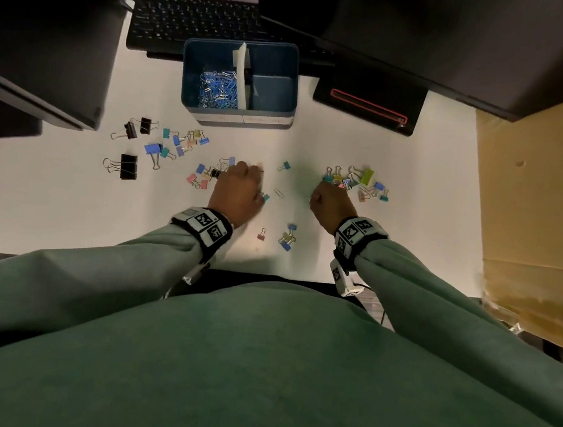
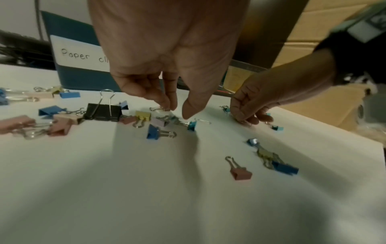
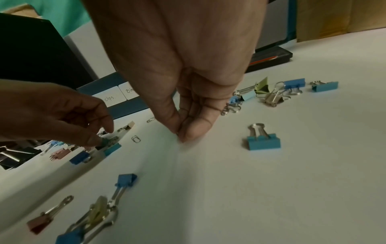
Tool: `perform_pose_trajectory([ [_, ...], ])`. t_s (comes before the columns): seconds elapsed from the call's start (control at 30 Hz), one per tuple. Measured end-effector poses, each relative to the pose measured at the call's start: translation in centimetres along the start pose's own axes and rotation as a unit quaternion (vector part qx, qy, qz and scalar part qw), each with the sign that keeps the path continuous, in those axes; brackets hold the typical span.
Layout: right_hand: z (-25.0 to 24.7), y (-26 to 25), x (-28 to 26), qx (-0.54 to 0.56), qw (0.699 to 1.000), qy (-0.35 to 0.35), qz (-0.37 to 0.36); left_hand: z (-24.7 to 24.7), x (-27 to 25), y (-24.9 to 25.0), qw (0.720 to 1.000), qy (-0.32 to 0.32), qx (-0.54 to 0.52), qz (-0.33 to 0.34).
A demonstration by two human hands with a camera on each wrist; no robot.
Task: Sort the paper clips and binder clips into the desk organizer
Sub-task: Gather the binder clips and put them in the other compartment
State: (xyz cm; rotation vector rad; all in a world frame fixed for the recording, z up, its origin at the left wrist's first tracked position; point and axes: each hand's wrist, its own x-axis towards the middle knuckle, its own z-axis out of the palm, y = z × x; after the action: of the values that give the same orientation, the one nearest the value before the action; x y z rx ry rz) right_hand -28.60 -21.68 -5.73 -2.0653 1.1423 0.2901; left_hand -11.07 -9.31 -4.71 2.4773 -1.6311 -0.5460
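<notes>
The left hand [image 1: 237, 192] pinches a small clip [image 3: 107, 142] on the table [image 1: 67, 210]. The right hand [image 1: 331, 202] squeezes its fingertips [image 3: 194, 132] together; too blurry to tell what they hold. The desk organizer [image 1: 188, 77] stands behind, paper clips [image 1: 216, 90] in its left side

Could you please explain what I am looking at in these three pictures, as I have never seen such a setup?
No robot here: a person's two bare hands, with a camera on the head and one on each wrist. The wide picture looks down from the head; the other two look along each hand. On the white desk are scattered binder clips and a blue organizer, its left compartment holding paper clips. The left hand pinches a small clip. The right hand pinches its fingertips at the desk; what they hold is unclear.
</notes>
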Motion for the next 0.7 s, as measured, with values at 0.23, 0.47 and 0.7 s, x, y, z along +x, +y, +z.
perform_pose_trajectory([
  [0.23,-0.6,0.0,-0.1,0.059,0.998,-0.004,-0.014,1.7,1.7,2.2,0.991,-0.045,0.043,0.121],
  [0.47,-3.7,-6.9,2.3,0.238,0.970,-0.013,-0.053,-4.0,1.9,-0.3,0.984,0.048,-0.170,-0.016],
  [0.7,-6.4,-19.5,8.8,0.283,0.950,0.055,-0.118,-11.8,8.1,-6.8,0.943,0.206,-0.217,-0.143],
])
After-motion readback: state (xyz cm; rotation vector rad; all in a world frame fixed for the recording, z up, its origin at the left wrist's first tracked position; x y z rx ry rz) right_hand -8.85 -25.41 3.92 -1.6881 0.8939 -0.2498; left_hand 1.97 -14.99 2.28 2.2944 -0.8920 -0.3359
